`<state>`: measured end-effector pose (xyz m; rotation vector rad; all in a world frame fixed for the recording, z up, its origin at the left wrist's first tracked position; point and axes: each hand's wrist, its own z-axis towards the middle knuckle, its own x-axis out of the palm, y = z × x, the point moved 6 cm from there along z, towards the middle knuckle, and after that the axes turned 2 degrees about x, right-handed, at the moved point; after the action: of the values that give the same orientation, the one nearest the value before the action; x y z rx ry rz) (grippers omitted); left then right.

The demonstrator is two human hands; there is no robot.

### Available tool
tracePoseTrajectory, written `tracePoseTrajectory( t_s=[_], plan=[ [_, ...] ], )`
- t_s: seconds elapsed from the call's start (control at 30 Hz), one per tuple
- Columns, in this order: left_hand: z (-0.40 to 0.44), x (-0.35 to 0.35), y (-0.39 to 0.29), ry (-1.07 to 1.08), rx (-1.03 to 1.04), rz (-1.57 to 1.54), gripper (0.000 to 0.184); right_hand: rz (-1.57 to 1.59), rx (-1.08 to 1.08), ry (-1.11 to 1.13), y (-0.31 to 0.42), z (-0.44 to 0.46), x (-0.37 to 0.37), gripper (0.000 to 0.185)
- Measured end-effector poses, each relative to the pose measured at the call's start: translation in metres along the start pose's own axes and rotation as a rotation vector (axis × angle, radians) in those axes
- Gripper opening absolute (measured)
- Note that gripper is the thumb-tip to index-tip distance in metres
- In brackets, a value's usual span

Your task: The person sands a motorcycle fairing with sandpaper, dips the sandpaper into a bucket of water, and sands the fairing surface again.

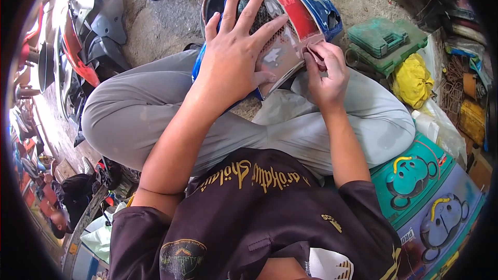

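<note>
A blue and red motorcycle helmet rests in front of my crossed legs, its near side worn to dull, patchy grey-brown. My left hand lies over the shell with fingers spread, pressing on it and holding nothing else. At the helmet's right lower edge, my right hand pinches a small folded piece of sandpaper against the surface. The fingertips partly cover that piece. Part of the helmet's left side is hidden under my left hand.
Behind the helmet stands a dark round basin. To the right are a green plastic case, a yellow bundle and a teal box. Motorcycle fairing panels lie at left. Another person is at the far lower left.
</note>
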<state>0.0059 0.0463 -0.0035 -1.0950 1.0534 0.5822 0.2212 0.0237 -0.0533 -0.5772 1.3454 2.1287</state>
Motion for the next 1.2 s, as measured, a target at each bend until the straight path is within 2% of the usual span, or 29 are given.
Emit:
tracePoseTrajectory(
  t_s=[0.07, 0.17, 0.37, 0.47, 0.5, 0.6, 0.73, 0.93, 1.03, 1.13, 1.2],
  plan=[
    [0.000, 0.000, 0.000, -0.003, -0.004, -0.008, 0.111, -0.022, -0.023, -0.029, 0.000, 0.000, 0.001, 0.021],
    [0.000, 0.000, 0.000, -0.007, -0.005, -0.008, 0.111, 0.066, 0.178, -0.033, 0.001, 0.001, 0.003, 0.019],
    [-0.001, 0.000, -0.001, -0.010, -0.003, 0.003, 0.111, 0.089, 0.208, -0.062, -0.001, 0.001, 0.004, 0.014],
    [0.000, 0.000, -0.001, -0.008, -0.010, -0.003, 0.110, 0.115, 0.135, -0.078, -0.008, 0.006, -0.001, 0.010],
    [0.000, 0.000, 0.000, -0.008, -0.012, -0.009, 0.110, 0.230, 0.324, -0.055, -0.018, 0.003, 0.000, 0.008],
    [-0.001, 0.000, 0.000, -0.021, -0.002, -0.011, 0.110, -0.037, 0.172, 0.005, 0.001, 0.012, -0.011, 0.009],
    [0.000, 0.000, 0.000, -0.016, -0.006, -0.008, 0.110, -0.102, -0.010, 0.036, 0.011, 0.008, -0.002, 0.017],
    [0.000, 0.001, 0.002, -0.015, -0.007, -0.001, 0.110, -0.061, -0.031, 0.141, 0.023, 0.012, -0.002, 0.018],
    [0.001, -0.001, 0.000, -0.015, -0.004, 0.002, 0.110, -0.091, 0.051, 0.161, 0.011, 0.010, -0.002, 0.018],
    [0.002, -0.003, -0.002, -0.015, 0.010, 0.014, 0.110, -0.174, -0.039, 0.097, 0.002, 0.013, -0.003, 0.015],
    [0.002, -0.002, -0.001, -0.022, 0.012, 0.017, 0.111, -0.142, -0.185, 0.094, 0.019, 0.011, 0.000, 0.013]
  ],
)
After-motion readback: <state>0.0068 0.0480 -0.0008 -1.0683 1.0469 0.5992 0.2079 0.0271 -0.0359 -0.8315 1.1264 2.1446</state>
